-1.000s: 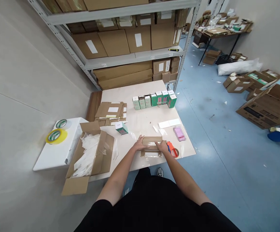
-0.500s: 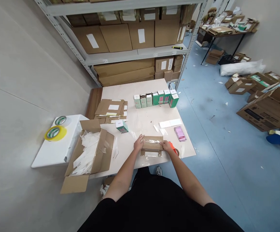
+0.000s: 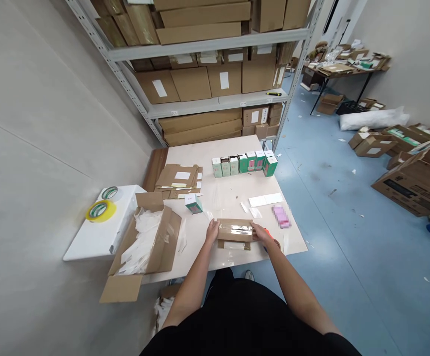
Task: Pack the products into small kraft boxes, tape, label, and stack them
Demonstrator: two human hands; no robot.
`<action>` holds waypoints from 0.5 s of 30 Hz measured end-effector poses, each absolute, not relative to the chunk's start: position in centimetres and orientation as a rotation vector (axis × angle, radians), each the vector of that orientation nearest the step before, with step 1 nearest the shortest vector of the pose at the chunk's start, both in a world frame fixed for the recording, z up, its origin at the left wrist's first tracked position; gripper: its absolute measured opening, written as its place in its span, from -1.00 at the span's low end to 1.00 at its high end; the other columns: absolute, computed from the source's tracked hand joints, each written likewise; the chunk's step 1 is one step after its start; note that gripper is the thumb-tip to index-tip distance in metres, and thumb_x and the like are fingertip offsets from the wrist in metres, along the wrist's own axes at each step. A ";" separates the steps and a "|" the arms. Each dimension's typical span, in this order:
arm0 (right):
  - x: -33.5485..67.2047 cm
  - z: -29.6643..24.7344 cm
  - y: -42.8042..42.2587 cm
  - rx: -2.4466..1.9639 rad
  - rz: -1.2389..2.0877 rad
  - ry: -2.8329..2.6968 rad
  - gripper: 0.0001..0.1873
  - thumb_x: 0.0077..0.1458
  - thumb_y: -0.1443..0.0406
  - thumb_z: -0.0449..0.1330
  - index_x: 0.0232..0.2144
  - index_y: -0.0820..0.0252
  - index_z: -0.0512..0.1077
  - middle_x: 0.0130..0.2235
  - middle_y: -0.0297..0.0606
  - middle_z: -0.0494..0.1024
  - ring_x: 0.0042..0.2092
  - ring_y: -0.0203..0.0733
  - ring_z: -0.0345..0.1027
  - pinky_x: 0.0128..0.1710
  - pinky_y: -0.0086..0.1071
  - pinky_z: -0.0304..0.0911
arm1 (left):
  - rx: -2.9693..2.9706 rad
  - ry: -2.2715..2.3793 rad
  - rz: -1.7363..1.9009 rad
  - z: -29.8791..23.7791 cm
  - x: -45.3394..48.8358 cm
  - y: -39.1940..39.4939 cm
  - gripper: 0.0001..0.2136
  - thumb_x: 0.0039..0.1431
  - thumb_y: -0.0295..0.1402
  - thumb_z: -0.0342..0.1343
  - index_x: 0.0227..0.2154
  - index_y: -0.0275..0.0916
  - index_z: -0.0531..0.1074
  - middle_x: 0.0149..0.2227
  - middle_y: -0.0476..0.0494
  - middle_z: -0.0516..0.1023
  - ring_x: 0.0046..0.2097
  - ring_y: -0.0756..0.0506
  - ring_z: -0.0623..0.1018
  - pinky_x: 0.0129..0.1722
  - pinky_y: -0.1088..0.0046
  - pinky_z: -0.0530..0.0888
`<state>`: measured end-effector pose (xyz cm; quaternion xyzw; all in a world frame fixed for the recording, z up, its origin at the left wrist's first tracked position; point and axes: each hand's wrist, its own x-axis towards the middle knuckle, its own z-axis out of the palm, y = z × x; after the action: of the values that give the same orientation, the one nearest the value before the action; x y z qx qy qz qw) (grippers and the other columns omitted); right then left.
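Left hand (image 3: 211,231) and right hand (image 3: 261,234) are gripping opposite ends of a taped carton (image 3: 235,230), which is spanning between them near the table's (image 3: 244,189) front edge, long axis running left to right (neither hand sitting clearly nearer).

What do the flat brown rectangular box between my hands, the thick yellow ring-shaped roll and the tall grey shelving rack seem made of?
Box: likely cardboard, matte and plain brown; its clear strip looks like glossy plastic tape, reflecting light.
Roll: probably plastic tape, smooth with slight sheen.
Rack: apparently painted metal, judging by perforated uprights; exact metal unclear.
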<state>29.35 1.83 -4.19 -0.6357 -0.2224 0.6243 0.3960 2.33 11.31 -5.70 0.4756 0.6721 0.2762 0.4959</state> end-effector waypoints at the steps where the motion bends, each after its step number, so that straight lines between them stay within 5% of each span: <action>1: 28.9 -3.7 1.9 -1.584 1.578 -0.568 -0.48 0.22 -0.13 0.13 -0.05 0.13 0.50 -0.09 -0.09 0.64 -0.11 -0.04 0.55 -0.12 -0.22 0.47 | 1.156 1.636 0.743 -5.1 2.1 11.4 -0.50 0.36 -0.04 0.07 0.24 -0.20 0.37 0.26 -0.27 0.48 0.30 -0.21 0.44 0.25 0.32 0.39; 7: 27.5 -3.2 3.2 -1.636 1.216 -0.703 -0.41 0.18 -0.13 0.15 0.05 0.13 0.45 0.05 -0.10 0.60 0.04 -0.02 0.49 -0.01 -0.27 0.42 | 1.124 1.623 0.966 -3.6 0.9 11.0 -0.55 0.33 -0.03 0.11 0.11 -0.22 0.48 0.06 -0.25 0.61 0.11 -0.19 0.59 0.11 0.33 0.50; 11: 27.1 -6.0 2.4 -1.880 1.183 -0.873 -0.25 0.10 0.15 0.23 0.32 0.13 0.22 0.15 -0.08 0.54 0.05 0.00 0.51 0.00 -0.25 0.40 | 1.148 1.738 0.647 -6.1 0.7 8.8 -0.38 0.20 -0.20 0.29 0.28 -0.26 0.31 -0.02 -0.25 0.64 0.00 -0.16 0.64 0.00 0.39 0.53; 15: 26.2 -8.5 0.6 -2.081 1.140 -0.987 -0.15 0.02 0.26 0.26 0.36 0.22 0.19 0.18 0.01 0.49 0.03 0.01 0.52 0.04 -0.25 0.38 | 1.193 1.813 0.312 -8.6 -0.1 6.6 -0.28 0.07 -0.38 0.33 0.30 -0.29 0.27 0.09 -0.33 0.59 0.08 -0.23 0.60 0.05 0.34 0.49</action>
<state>26.24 0.57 -8.48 -0.7768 -0.3685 0.4257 0.2821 -0.07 6.65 -8.64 0.4840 0.7354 0.1266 0.4570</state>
